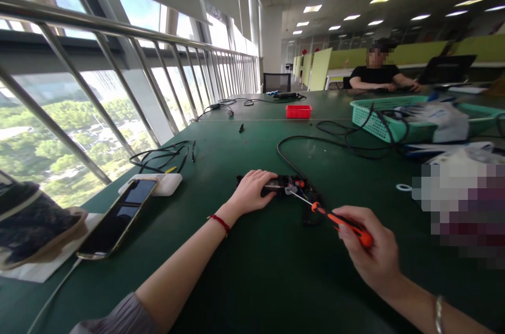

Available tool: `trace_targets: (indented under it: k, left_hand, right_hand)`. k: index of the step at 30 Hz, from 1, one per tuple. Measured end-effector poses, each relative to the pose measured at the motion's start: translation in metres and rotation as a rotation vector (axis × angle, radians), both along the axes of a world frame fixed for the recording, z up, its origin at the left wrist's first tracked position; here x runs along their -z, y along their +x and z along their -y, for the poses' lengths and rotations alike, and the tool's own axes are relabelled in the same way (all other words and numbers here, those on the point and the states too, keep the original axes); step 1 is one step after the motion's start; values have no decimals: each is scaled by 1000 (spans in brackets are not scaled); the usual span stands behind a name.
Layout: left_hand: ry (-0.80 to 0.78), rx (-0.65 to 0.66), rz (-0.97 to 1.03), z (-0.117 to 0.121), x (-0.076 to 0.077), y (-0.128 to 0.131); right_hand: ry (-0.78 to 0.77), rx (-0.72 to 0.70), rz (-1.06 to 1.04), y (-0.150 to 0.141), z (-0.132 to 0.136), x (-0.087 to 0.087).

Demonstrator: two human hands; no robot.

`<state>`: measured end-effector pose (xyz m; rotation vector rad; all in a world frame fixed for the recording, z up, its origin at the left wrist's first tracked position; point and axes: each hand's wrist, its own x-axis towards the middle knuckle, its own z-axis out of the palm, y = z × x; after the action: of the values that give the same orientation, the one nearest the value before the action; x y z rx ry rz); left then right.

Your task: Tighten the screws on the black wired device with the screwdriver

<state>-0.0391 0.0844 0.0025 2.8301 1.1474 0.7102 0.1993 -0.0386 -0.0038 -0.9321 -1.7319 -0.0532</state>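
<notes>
My left hand [251,191] lies curled over a small black device [284,185] with coloured wires showing, pressing it to the green table [252,271]. My right hand [373,250] is closed around the orange and black handle of a screwdriver [340,222]. Its metal tip reaches the device's open part just right of my left fingers. A black cable [292,158] runs from the device toward the back right.
A phone [118,217] leans on a white power bank [163,182] at the left, beside loose black cables [165,155]. A red tray [299,111] sits farther back. A green basket [381,121] with cables stands right. Another person [376,73] sits at the far end.
</notes>
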Motion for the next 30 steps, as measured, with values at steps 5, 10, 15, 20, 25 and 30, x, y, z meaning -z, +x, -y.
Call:
trace_targets:
  k: [5, 10, 15, 20, 25, 30]
  left_hand:
    - [24, -8, -12, 4, -2, 2]
    - [29, -12, -20, 4, 0, 2]
    - [36, -11, -23, 3, 1, 2]
    - [21, -13, -29, 2, 0, 2]
    - [23, -3, -26, 2, 0, 2]
    - [11, -10, -43, -1, 0, 1]
  right_hand:
    - [108, 41, -115, 2, -2, 10]
    - [88, 5, 11, -1, 1, 2]
    - [66, -2, 79, -4, 5, -8]
    - [51, -4, 85, -4, 4, -6]
    - [30, -50, -10, -4, 2, 2]
    - [28, -71, -99, -5, -1, 7]
